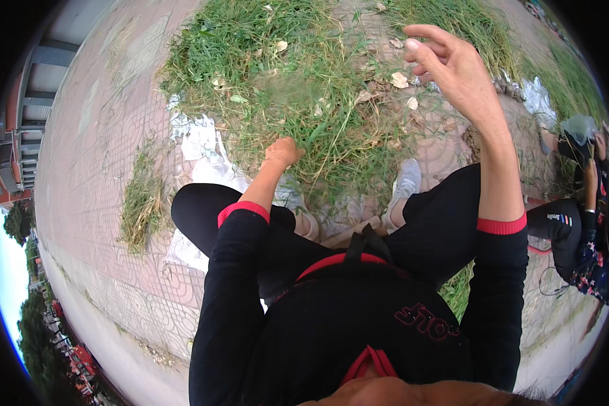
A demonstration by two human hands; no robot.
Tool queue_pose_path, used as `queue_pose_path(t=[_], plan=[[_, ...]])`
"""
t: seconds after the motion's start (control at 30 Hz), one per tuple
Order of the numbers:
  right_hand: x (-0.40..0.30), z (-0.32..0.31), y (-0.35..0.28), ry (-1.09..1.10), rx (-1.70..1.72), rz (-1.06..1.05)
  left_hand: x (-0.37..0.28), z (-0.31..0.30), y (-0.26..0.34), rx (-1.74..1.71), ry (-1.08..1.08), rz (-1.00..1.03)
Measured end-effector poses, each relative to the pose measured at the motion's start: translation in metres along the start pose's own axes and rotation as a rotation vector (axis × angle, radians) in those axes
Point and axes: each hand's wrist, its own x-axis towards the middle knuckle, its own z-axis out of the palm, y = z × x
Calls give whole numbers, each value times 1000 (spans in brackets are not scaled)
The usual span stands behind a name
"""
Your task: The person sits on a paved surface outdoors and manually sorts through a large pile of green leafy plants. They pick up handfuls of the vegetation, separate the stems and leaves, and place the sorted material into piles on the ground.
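A heap of cut green grass (309, 96) lies on the paving in front of me, mixed with dry stalks and pale fallen leaves. My left hand (282, 153) is low at the heap's near left edge, its fingers curled in around grass stems; the fingertips are hidden. Raised above the heap's right side, my right hand (449, 66) has its thumb and bent fingers apart. Nothing shows between them. White plastic sheeting (203, 147) pokes out from under the heap at its left. My light shoes (407, 180) stand at the near edge, one on each side.
More grass (462, 30) is piled at the far right, near crumpled clear plastic (538, 99). A small grass clump (141, 203) lies on the patterned paving (96, 167) to my left. Another person (563, 223) sits close by on my right. Buildings (23, 137) stand far left.
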Motion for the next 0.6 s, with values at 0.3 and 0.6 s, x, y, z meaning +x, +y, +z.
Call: queue_pose_path(t=[0.3,0.6], plan=[[30,68,53,-101,-208,21,34,25,-35,-340,97,-28],[24,56,64,-141,-318,32,32,59,4,49,-1,-130]])
